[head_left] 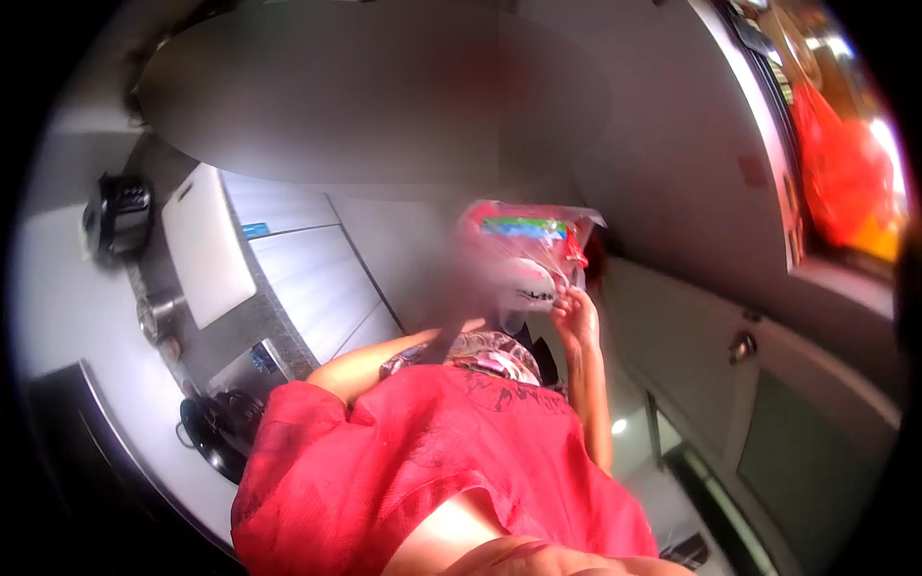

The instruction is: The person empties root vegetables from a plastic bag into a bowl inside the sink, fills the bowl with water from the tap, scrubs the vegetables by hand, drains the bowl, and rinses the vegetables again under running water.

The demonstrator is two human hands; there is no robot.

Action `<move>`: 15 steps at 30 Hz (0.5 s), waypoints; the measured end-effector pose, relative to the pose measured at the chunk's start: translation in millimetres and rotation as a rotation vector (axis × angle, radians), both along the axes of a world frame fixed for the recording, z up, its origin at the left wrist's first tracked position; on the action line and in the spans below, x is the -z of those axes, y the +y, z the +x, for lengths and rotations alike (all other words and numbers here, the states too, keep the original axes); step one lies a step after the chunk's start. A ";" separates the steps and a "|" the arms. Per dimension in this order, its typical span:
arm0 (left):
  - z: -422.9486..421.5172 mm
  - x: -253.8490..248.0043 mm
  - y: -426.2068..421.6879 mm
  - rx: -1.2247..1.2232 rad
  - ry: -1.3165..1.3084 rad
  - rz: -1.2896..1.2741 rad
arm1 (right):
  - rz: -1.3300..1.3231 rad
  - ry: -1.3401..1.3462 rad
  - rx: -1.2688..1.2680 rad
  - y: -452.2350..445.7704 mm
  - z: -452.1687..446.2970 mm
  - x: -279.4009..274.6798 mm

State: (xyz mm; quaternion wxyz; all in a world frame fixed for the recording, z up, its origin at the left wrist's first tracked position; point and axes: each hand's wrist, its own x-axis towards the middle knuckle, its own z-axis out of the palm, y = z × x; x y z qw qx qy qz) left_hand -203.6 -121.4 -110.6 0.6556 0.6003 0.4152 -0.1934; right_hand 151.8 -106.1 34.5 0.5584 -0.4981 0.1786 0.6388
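Observation:
A clear plastic bag (523, 245) with pink, green, blue and red items or print hangs in front of my body. My right hand (575, 312) pinches its lower right edge, with fingers closed on the plastic. My left hand (471, 326) is near the bag's lower left side, at the end of a bent arm. It is mostly blurred and hidden, so its fingers and any contact with the bag cannot be made out. Below both arms, a red top (432, 442) covers my torso.
On the left, a counter (274, 312) above white cabinets (312, 274) holds a white cutting board (206, 245). A black appliance (120, 216) and a dark pan (206, 437) are farther left. A door handle (741, 348) and a hanging red bag (836, 173) are on the right.

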 end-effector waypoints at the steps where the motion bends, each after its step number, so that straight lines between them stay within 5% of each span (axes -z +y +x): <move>1: -6.6 -3.3 1.5 -0.037 0.010 -0.008 | 0.017 0.011 -0.032 10.4 -3.7 -0.6; 15: 56.5 23.6 113.2 -0.453 -0.004 -0.184 | -0.028 0.294 0.057 79.5 0.8 45.5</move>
